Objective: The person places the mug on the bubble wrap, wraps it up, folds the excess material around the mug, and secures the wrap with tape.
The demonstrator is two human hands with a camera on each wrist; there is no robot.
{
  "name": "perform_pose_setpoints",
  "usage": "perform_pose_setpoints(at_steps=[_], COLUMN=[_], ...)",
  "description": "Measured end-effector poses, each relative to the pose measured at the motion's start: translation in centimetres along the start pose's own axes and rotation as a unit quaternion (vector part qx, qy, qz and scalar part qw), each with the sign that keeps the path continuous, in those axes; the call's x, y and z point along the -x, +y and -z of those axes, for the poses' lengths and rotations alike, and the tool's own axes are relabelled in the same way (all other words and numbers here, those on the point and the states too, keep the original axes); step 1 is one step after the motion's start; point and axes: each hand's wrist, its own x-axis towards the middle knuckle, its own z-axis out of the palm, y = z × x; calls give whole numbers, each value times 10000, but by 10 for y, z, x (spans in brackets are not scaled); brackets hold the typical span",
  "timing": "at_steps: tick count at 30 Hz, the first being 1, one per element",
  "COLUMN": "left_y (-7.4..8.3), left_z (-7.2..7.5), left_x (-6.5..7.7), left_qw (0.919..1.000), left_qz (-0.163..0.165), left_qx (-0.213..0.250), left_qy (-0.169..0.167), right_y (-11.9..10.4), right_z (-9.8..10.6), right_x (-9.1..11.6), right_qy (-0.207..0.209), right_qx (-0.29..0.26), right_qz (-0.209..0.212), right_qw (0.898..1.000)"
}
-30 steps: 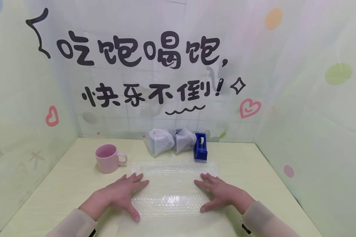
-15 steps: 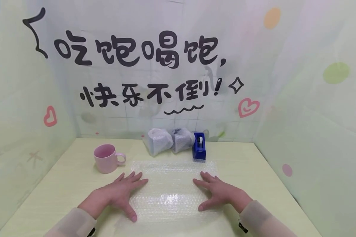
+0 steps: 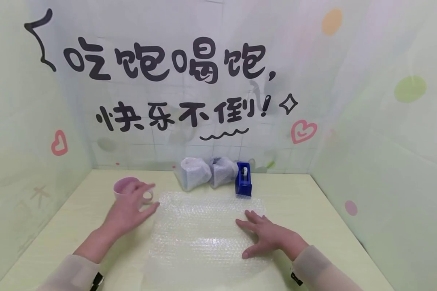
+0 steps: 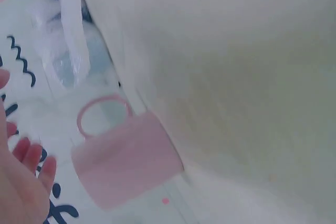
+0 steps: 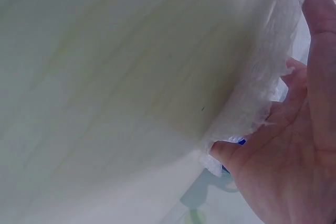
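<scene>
A pink mug stands on the table at left, its handle toward the right. In front of it is my left hand, raised off the sheet with loosely spread fingers that partly cover the mug. The left wrist view shows the whole mug apart from the fingers. A clear bubble wrap sheet lies flat in the middle. My right hand rests on its right side, fingers spread. In the right wrist view that hand touches the bubble wrap's edge.
Behind the sheet sit two whitish wrapped bundles, one on the left and one on the right. A blue tape dispenser stands beside them, near the sheet's far edge. Printed fabric walls enclose the table's back and sides.
My left hand has lifted off the bubble wrap and moved left and forward to the mug. The sheet's left side has shifted slightly. The right hand stays in place.
</scene>
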Motion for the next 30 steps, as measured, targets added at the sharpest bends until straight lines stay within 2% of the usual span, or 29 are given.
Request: perform_pose_setpoints(at_steps=[3, 5, 8, 11, 13, 16, 18, 24, 30], left_y=[-10, -19, -34, -46, -53, -60, -63, -64, -67], left_z=[12, 16, 15, 13, 11, 7, 5, 2, -2], left_x=[-9, -12, -12, -11, -9, -8, -8, -8, -6], left_qw=[9946, 9870, 9727, 9594, 9534, 9520, 9510, 9409, 9484], left_qz=[863, 1422, 2114, 2564, 2691, 2671, 2649, 2879, 2706], left_qx=[114, 375, 839, 1173, 1362, 1468, 1571, 1779, 1654], left_qy=[567, 652, 450, 109, -84, -281, -268, -119, -60], right_y=[-1, 0, 0, 1, 1, 2, 2, 2, 2], right_z=[0, 0, -2, -3, -4, -4, -4, -3, -2], right_x=[0, 0, 0, 0, -1, -1, -1, 0, 0], right_qy=[-10, -17, -17, -23, -20, -22, -31, -38, -55], right_qx=[-37, -51, -48, -55, -61, -68, -81, -115, -120], right_qz=[-44, -61, -63, -75, -72, -74, -78, -99, -137], right_qw=[10000, 10000, 10000, 10000, 10000, 9999, 9999, 9999, 9998])
